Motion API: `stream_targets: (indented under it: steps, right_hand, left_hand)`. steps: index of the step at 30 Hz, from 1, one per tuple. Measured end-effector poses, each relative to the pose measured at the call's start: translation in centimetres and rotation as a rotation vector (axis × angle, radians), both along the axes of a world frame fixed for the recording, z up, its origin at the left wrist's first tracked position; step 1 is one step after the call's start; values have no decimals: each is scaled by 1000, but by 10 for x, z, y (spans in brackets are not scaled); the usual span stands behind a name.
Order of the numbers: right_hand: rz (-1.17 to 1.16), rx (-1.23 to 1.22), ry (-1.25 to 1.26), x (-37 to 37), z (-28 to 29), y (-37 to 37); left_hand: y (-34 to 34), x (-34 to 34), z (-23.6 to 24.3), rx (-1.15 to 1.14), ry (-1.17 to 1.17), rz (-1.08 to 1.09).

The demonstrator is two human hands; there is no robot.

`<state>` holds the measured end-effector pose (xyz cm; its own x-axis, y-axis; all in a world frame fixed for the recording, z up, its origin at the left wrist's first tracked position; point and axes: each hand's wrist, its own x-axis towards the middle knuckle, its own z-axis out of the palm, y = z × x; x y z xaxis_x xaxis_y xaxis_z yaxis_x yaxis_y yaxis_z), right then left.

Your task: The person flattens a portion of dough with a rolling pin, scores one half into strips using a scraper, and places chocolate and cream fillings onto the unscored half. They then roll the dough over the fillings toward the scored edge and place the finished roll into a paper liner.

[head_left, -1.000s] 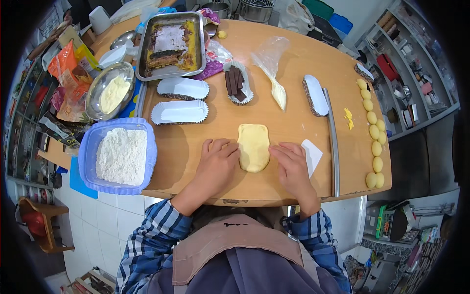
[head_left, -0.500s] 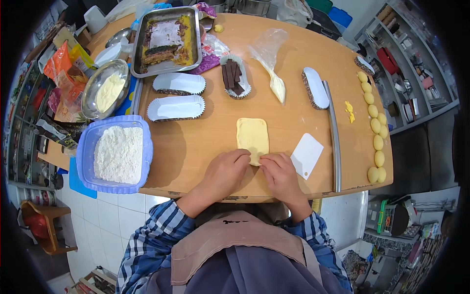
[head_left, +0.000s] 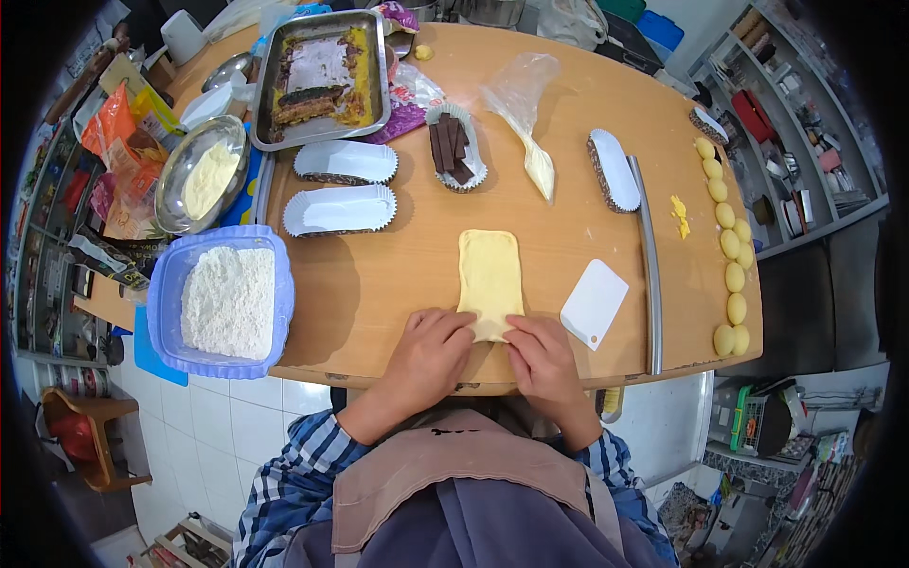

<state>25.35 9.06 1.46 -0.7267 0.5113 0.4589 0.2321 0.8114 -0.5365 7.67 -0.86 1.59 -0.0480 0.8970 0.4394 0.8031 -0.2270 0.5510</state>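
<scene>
A flat rectangle of pale yellow dough [head_left: 490, 275] lies on the wooden table in front of me. My left hand [head_left: 432, 352] pinches its near left corner, fingers closed on the edge. At the near right corner my right hand [head_left: 543, 356] grips the dough in the same way. Just right of that hand rests a white dough scraper [head_left: 595, 304]. Beyond the dough stands a paper loaf case holding dark chocolate sticks [head_left: 449, 147]. A filled piping bag [head_left: 537, 161] with pale cream lies to the right of the case.
At left are a blue tub of flour [head_left: 227, 303], a metal bowl [head_left: 170, 194] and a baking tray [head_left: 377, 71]. Empty paper cases [head_left: 341, 210] sit nearby. To the right lie a metal rod [head_left: 648, 275] and a row of dough balls [head_left: 734, 277] along the table edge.
Both hands have drawn the dough's near edge toward me, so the sheet is longer now. The far edge has stayed almost where it was.
</scene>
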Motion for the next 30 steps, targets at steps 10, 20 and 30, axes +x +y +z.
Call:
stream_targets:
  steps: [10,20,30]
  right_hand:
    - [-140,30,42,1,-12,-12]
    - [-9,180,15,8,-12,-5]
    - [11,191,-72,3,4,-4]
  left_hand:
    - [-4,9,-9,-5,90,91]
    - [-1,10,4,68,230,65]
    - [0,9,4,-52,170,-58]
